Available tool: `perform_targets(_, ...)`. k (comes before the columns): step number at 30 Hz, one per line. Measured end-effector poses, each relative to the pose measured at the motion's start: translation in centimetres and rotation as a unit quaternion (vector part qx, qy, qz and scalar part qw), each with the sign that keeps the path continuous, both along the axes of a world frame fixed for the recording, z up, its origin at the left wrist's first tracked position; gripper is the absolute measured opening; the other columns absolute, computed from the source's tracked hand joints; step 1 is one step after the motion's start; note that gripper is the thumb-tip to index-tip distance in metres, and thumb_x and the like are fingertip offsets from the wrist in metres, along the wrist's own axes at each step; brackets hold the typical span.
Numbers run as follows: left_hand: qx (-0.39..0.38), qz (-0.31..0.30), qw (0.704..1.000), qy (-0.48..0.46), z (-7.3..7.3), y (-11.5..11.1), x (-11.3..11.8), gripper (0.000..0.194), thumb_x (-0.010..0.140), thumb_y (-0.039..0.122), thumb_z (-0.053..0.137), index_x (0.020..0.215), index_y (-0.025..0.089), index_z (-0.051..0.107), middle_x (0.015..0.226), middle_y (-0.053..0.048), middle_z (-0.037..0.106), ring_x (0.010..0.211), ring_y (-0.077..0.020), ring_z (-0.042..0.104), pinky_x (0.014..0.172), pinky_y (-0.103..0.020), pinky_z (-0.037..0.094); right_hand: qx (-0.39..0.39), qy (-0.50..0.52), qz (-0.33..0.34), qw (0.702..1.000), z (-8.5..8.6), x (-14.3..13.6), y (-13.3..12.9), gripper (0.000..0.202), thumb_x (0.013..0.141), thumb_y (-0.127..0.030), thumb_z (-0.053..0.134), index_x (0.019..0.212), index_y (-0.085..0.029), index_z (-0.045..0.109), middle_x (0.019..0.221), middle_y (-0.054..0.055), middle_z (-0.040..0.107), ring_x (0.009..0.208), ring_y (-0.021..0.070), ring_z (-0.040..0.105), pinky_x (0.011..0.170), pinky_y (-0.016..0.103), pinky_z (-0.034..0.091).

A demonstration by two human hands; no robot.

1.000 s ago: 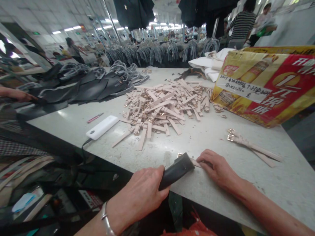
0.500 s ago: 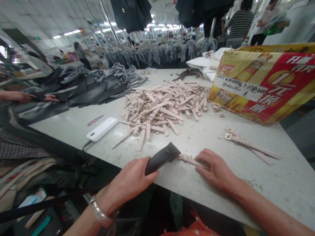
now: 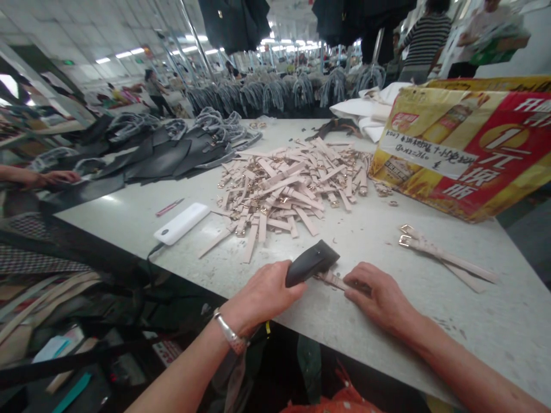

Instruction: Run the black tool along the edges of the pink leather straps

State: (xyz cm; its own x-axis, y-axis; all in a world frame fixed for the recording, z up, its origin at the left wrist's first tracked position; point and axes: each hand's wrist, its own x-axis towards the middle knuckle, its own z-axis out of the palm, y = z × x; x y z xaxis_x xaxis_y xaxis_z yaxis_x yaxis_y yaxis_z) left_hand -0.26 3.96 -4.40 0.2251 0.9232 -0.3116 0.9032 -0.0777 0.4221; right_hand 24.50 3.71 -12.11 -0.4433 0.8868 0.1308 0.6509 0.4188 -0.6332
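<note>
My left hand [image 3: 269, 292] is closed around a black hand-held tool [image 3: 313, 263] with a smooth body and a broad, flared end; its exact kind is unclear. That end sits over the buckle end of a pale pink buckle strap [image 3: 333, 280], partly covering it; I cannot tell whether they touch. Between its thumb and fingers, my right hand [image 3: 381, 295] holds the strap low at the tabletop. Beyond both hands spreads a heap of similar pink straps [image 3: 279, 189] with gold buckles. Two more buckle straps [image 3: 445, 258] lie crossed to the right.
A yellow and red carton [image 3: 465, 155] stands at the table's [image 3: 365, 350] right. At left are a white device [image 3: 183, 222] with a cord, a thin red tool [image 3: 170, 207] and black leather-like pieces [image 3: 172, 152]. A co-worker's hand [image 3: 62, 176] is by them.
My left hand has moved right with the black tool, bringing its flared end over the strap's buckle end. My right hand keeps hold of the strap. The co-worker's hand has shifted.
</note>
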Motion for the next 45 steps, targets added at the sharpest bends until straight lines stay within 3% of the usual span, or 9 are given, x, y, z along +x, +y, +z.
perform_targets(7,0.019,0.012,0.998,-0.061,-0.8,0.5,0.1,0.038,0.078,0.052,0.048,0.094,0.019,0.057,0.075,-0.002,0.064,0.063,-0.0173,0.059,0.054,-0.025,0.038,0.001,-0.011,-0.012,1.000,0.2,-0.3,-0.2,0.011,0.081,-0.019,0.056,0.090,-0.020,0.063,0.085,0.004,0.057,0.080,0.0180,0.054,0.070,0.030,0.042)
perform_targets(13,0.014,0.023,1.000,0.004,0.6,-2.4,-3.0,0.038,0.080,0.054,0.046,0.095,0.020,0.055,0.074,-0.002,0.062,0.071,-0.0198,0.059,0.060,-0.026,0.040,0.001,-0.001,-0.014,1.000,0.0,-0.3,-0.3,0.012,0.082,-0.021,0.055,0.089,-0.021,0.065,0.083,0.004,0.057,0.078,0.0175,0.055,0.069,0.030,0.043)
perform_targets(19,-0.001,-0.049,0.996,0.068,1.4,-4.2,-3.9,0.029,0.081,0.045,0.049,0.101,0.025,0.055,0.077,-0.001,0.063,0.075,-0.0203,0.062,0.066,-0.027,0.042,0.015,0.007,0.007,1.000,-0.1,-0.1,-0.1,0.014,0.083,-0.021,0.055,0.092,-0.021,0.067,0.086,0.005,0.058,0.081,0.0176,0.056,0.071,0.030,0.044)
perform_targets(24,0.039,-0.123,0.985,0.112,2.4,-3.1,-2.5,0.020,0.081,0.038,0.049,0.094,0.024,0.056,0.074,-0.001,0.063,0.070,-0.0199,0.062,0.059,-0.026,0.039,0.013,-0.003,0.048,0.999,0.4,0.3,0.5,0.018,0.086,-0.022,0.052,0.095,-0.022,0.067,0.090,0.006,0.060,0.085,0.0182,0.056,0.074,0.030,0.044)
perform_targets(29,0.031,-0.171,0.980,0.099,3.2,-2.1,-0.7,0.021,0.081,0.038,0.050,0.094,0.024,0.057,0.074,-0.002,0.064,0.074,-0.0215,0.063,0.061,-0.027,0.041,-0.010,-0.015,0.079,0.997,1.0,0.6,1.1,0.016,0.087,-0.024,0.053,0.092,-0.023,0.068,0.090,0.005,0.061,0.086,0.0182,0.056,0.075,0.031,0.043)
perform_targets(37,-0.012,-0.142,0.983,0.115,3.5,-1.6,-3.7,0.020,0.081,0.037,0.048,0.095,0.028,0.058,0.076,0.001,0.064,0.074,-0.0191,0.062,0.066,-0.027,0.041,-0.022,0.013,0.084,0.996,0.8,0.7,1.3,0.016,0.087,-0.023,0.054,0.094,-0.022,0.068,0.089,0.005,0.061,0.086,0.0184,0.055,0.076,0.032,0.042)
perform_targets(41,-0.007,-0.140,0.984,0.105,3.1,-1.8,-3.1,0.018,0.080,0.036,0.048,0.092,0.027,0.058,0.074,0.001,0.063,0.071,-0.0181,0.061,0.063,-0.026,0.039,-0.029,0.023,0.084,0.996,0.9,0.7,1.5,0.015,0.086,-0.022,0.054,0.093,-0.021,0.068,0.088,0.005,0.060,0.085,0.0180,0.055,0.075,0.031,0.042)
perform_targets(45,-0.003,-0.109,0.992,0.063,1.8,-2.0,-2.2,0.019,0.079,0.037,0.050,0.089,0.024,0.058,0.073,0.000,0.062,0.069,-0.0175,0.060,0.062,-0.025,0.040,-0.034,0.035,0.074,0.996,0.8,0.9,1.7,0.016,0.086,-0.022,0.055,0.094,-0.020,0.067,0.088,0.006,0.060,0.084,0.0177,0.055,0.074,0.030,0.043)
